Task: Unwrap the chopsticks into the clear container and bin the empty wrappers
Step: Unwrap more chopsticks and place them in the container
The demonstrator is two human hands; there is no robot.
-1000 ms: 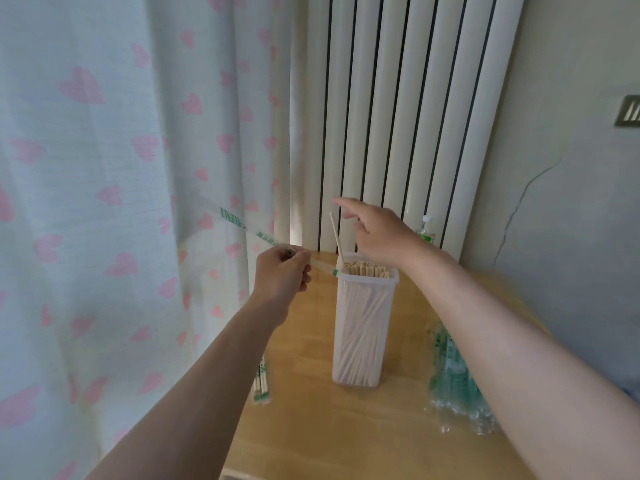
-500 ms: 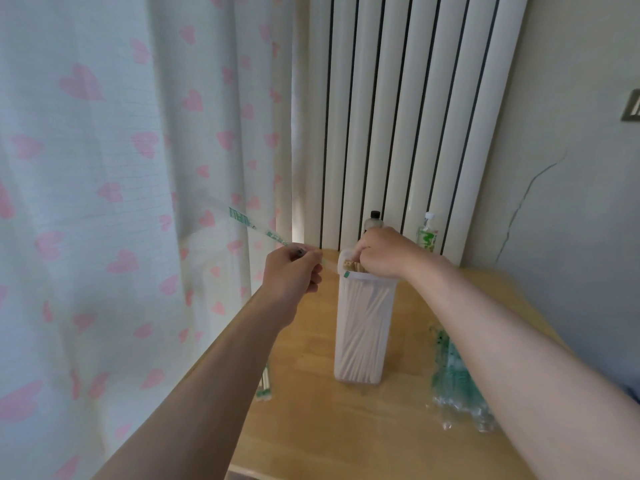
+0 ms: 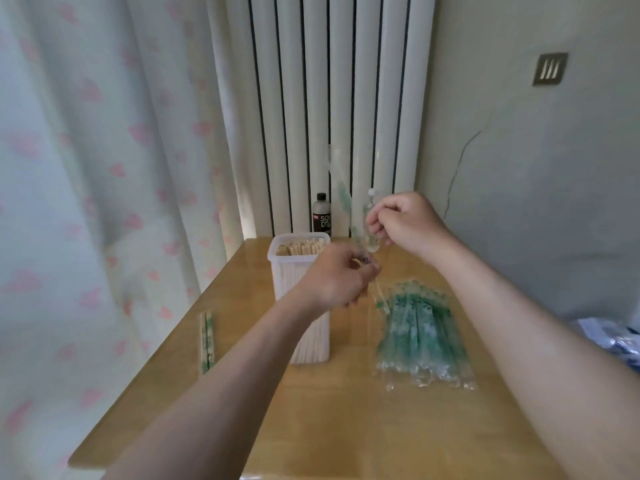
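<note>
A tall clear container (image 3: 301,271) stands on the wooden table (image 3: 346,410), packed with bare chopsticks (image 3: 300,246). My left hand (image 3: 337,277) is in front of its right side and grips a clear, green-printed wrapper (image 3: 343,195). The wrapper is blurred; it rises from the hand, and a short end hangs below. My right hand (image 3: 405,220) is up and to the right with its fingers curled close to the wrapper; whether they pinch it is unclear. A pile of clear green wrappers (image 3: 422,334) lies to the right of the container. Wrapped chopsticks (image 3: 206,341) lie to its left.
A black bottle (image 3: 322,216) and a small clear bottle (image 3: 371,206) stand at the table's back edge before a white radiator (image 3: 332,98). A heart-print curtain (image 3: 104,168) hangs along the left. A blue-and-white bag (image 3: 616,337) shows at the far right.
My right hand left the container's mouth and moved right. My left hand carried the wrapper rightward across the container's front. The view tipped down, showing more table.
</note>
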